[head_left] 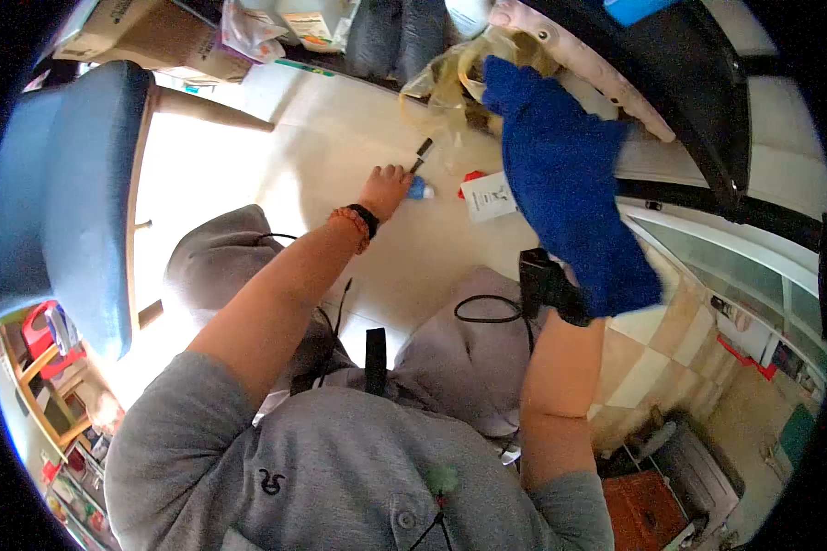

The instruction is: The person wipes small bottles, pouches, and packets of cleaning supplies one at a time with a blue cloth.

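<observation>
While blue cloth [565,174] covers my right hand, my left hand [386,192] is above the floor [377,262].
Left fingers [398,173] curl beside a black marker [424,148]; either hand's grip I cannot tell.

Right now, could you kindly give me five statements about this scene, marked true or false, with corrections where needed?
1. The left hand is beside a pen-like item. True.
2. The left wrist is bare. False: it wears a black band and an orange-brown bracelet.
3. The blue cloth hides most or all of the right hand. True.
4. The blue chair is at the picture's right edge. False: it is on the left side.
5. The white printed item rests on the seat of the chair. False: it is down on the pale floor, between the left hand and the cloth.
</observation>
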A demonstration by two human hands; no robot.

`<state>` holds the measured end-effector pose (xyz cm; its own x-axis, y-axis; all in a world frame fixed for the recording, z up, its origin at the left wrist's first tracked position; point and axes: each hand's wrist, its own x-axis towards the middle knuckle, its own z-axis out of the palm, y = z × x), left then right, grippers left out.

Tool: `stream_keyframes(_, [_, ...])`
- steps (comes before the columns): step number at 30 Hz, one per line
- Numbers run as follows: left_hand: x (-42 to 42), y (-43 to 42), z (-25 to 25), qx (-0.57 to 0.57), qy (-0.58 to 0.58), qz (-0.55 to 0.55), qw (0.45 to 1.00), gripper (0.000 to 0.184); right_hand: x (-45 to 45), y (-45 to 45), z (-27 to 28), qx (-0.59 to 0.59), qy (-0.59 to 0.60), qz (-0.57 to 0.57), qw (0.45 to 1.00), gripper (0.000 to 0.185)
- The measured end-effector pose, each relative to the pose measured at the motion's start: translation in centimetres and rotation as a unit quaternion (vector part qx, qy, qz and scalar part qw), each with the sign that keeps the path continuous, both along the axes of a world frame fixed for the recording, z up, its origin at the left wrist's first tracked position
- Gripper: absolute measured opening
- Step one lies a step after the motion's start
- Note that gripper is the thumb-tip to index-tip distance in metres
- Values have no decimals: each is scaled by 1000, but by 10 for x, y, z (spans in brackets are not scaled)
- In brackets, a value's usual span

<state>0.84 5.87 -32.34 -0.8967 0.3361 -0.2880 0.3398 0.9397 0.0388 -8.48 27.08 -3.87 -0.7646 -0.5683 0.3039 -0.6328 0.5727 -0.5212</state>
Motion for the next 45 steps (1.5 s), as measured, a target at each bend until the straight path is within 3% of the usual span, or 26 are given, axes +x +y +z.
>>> stream_keyframes(5, [-7,-5,-7,-19,-97,38,994,37,-7,-13,-1,47,-8,25,999,21])
stream_keyframes(8, [3,-16,23,-6,-167,114,979,47,-11,-21,-5,67,-9,33,997,19])
stream_keyframes(11, [2,-28,43,79,-216,240,943,62,-13,-26,-14,86,-15,31,996,20])
stream_keyframes(13, [-10,-46,38,241,-299,329,863,65,-14,-30,-16,88,10,18,996,18])
stream_keyframes(15, [-23,-57,50,416,-348,382,749,64,-17,-28,-23,82,29,2,996,10])
stream_keyframes(19, [-26,-60,156,706,-382,364,472,54,-10,-29,-16,127,55,2,990,13])
stream_keyframes(21, [-19,-52,240,771,-363,319,415,53,-10,-36,-9,151,40,-10,988,18])
stream_keyframes(24, [-3,-48,264,805,-272,309,426,54,10,-71,-3,124,-3,-75,989,29])
stream_keyframes(26, [1,-38,253,799,-197,345,451,56,25,-89,-5,17,-132,-75,988,47])
stream_keyframes(27, [4,-30,252,732,-173,400,524,57,39,-103,10,-80,-204,-80,972,53])
stream_keyframes(29, [15,-9,248,697,-48,355,621,54,70,-122,-56,-212,-74,-93,970,51])
stream_keyframes(31, [20,-10,264,639,95,186,740,50,84,-124,-36,-287,-266,-88,916,60])
stream_keyframes(32, [20,-11,265,639,64,186,743,49,81,-114,-32,-285,-351,-81,888,60])
stream_keyframes(34, [24,-11,263,612,61,147,775,45,77,-97,-7,-305,-329,-32,893,52])
stream_keyframes(37, [29,-15,267,603,-81,115,785,43,60,-81,-15,-200,-276,-75,937,43])
stream_keyframes(38, [33,-15,276,639,-173,162,731,43,56,-76,-24,-142,-267,-106,947,42])
stream_keyframes(41, [34,-13,263,739,-160,181,629,45,40,-76,-40,-162,-208,-81,961,36])
stream_keyframes(42, [29,-11,264,792,-198,207,538,48,38,-80,-38,-202,-175,-78,960,33])
stream_keyframes(43, [23,-21,263,807,-323,225,440,53,34,-87,-7,-244,-260,-45,933,34])
stream_keyframes(45, [15,-29,265,856,-391,168,293,56,31,-97,32,-298,-373,-11,878,37])
